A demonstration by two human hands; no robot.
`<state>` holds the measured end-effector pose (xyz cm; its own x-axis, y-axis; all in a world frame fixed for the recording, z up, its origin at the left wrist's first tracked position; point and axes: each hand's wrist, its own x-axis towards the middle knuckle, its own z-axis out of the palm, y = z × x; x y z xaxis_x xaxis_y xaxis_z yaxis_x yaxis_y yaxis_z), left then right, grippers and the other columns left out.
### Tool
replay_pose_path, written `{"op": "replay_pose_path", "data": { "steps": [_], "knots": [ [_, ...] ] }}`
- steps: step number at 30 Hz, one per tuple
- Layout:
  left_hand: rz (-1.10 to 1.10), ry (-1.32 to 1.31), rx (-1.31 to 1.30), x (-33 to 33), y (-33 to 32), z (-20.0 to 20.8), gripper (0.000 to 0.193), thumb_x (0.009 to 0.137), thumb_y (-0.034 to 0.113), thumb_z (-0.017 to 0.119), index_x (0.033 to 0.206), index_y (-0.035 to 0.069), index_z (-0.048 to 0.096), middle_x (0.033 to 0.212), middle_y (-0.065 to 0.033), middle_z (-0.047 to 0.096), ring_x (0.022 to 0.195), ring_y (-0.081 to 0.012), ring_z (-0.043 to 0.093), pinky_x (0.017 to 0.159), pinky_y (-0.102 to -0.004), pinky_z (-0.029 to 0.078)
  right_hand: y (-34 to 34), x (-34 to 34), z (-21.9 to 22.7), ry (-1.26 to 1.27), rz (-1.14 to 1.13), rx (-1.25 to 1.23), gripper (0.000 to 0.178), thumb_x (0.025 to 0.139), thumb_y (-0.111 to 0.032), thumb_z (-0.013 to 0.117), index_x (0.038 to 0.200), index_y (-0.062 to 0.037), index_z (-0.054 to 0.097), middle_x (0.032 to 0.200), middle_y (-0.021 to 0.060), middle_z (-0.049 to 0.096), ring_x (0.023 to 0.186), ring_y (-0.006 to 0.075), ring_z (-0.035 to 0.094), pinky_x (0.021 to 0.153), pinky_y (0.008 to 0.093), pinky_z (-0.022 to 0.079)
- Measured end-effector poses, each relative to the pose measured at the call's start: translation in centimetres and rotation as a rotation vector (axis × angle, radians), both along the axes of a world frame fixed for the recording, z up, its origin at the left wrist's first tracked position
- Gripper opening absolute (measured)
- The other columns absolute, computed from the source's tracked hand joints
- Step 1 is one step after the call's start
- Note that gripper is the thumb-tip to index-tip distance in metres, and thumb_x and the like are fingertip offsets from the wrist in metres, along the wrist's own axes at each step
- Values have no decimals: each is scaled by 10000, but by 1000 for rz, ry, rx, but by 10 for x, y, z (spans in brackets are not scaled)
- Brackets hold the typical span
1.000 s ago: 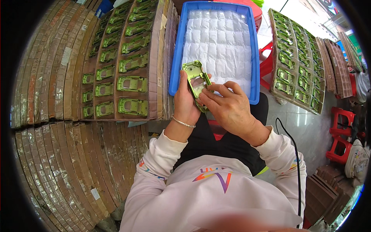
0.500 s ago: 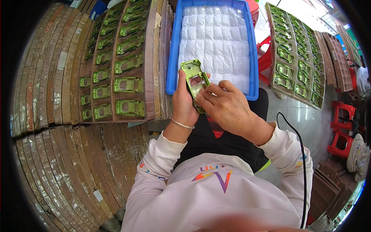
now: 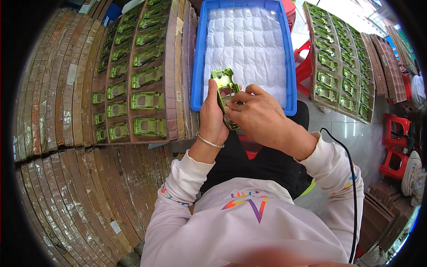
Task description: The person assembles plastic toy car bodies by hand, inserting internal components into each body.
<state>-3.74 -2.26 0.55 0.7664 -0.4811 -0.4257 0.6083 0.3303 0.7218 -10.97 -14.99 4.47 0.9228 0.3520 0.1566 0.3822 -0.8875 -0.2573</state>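
A shiny green toy car body shell (image 3: 222,80) is held upright in front of the blue tray. My left hand (image 3: 211,113) grips it along its left side, the thumb against its edge. Bent fingers of my right hand (image 3: 257,111) press on the shell's lower right part and cover it; whether they pinch a small piece there cannot be made out. Behind the shell, the blue plastic tray (image 3: 291,89) holds rows of white padded pouches (image 3: 244,42).
On the left, a stack of cardboard trays (image 3: 182,89) bears several green car shells (image 3: 147,100). Another tray of shells (image 3: 328,80) stands at the right. Taped cardboard stacks (image 3: 80,200) fill the far left. Red stools (image 3: 395,129) and a black cable (image 3: 349,164) are on the right.
The car shell tips slightly and shifts a little right with both hands. My right fingers move a little on its lower part, and the view shifts slightly.
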Motion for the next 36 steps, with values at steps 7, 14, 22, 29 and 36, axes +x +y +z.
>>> {"op": "replay_pose_path", "data": {
  "steps": [7, 14, 22, 29, 36],
  "knots": [
    [13, 0, -27, 5, -1, 0, 542, 1013, 484, 382, 1241, 8, 505, 1092, -159, 631, 968, -223, 629, 855, -346, 515, 0, -7, 7, 74, 20, 29, 375, 740, -50, 619, 1114, -25, 622, 1168, 86, 645, 1202, 226, 528, 1014, 371, 368],
    [-42, -52, -53, 22, 0, -12, 547, 1007, 491, 397, 1264, 16, 485, 1104, -157, 626, 982, -217, 618, 873, -343, 506, 15, -4, -20, -102, -105, -42, 393, 760, -45, 597, 1153, -27, 604, 1269, 91, 591, 1281, 240, 458, 1081, 407, 324],
    [-122, -186, -50, 27, 4, 17, 437, 840, -54, 437, 1273, 2, 455, 1204, -157, 599, 1108, -234, 606, 923, -334, 493, -23, -10, -7, -226, -160, 358, 400, 744, -37, 668, 1139, -98, 642, 1171, 102, 639, 1159, 277, 554, 1020, 432, 386],
    [-50, -635, 196, 22, 8, -3, 490, 814, -116, 396, 1291, -14, 449, 1222, -165, 597, 1156, -254, 583, 990, -353, 468, 5, 10, -21, 369, -456, 1365, 504, 873, -44, 657, 1337, -14, 462, 1144, 77, 569, 845, 110, 627, 712, 245, 499],
    [-26, -1053, 616, 11, 9, 7, 489, 886, -41, 504, 1363, 11, 408, 1134, -193, 624, 1014, -246, 653, 820, -339, 522, 20, 26, -45, 96, -584, 1248, 366, 820, -4, 638, 1168, 12, 527, 1005, 150, 547, 650, 239, 619, 609, 333, 511]
  ]
}}
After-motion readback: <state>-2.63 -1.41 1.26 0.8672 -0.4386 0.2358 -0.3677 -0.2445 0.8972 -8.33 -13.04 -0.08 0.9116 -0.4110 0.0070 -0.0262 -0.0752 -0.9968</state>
